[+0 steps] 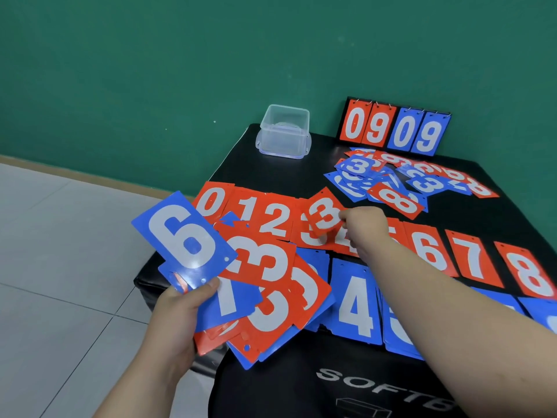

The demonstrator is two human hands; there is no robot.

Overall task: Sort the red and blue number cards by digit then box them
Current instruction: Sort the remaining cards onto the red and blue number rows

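Green wall [180, 70] stands behind the black desk [259, 170]. On the left, the left hand [177, 321] grips a messy fan of thin red and blue number cards [265, 267]. Then the right hand [366, 223] pinches a red 3 card [324, 215] by its edge, above the red 3 pile [309, 239]. Cards look light, stiff, slippery.

The left hand [177, 315] grips a fanned stack of cards [256, 285] topped by a blue 6 [184, 233], while the right hand [364, 224] pinches a red 3 card [324, 214] over the red row [271, 218] on the black tabletop [497, 176].
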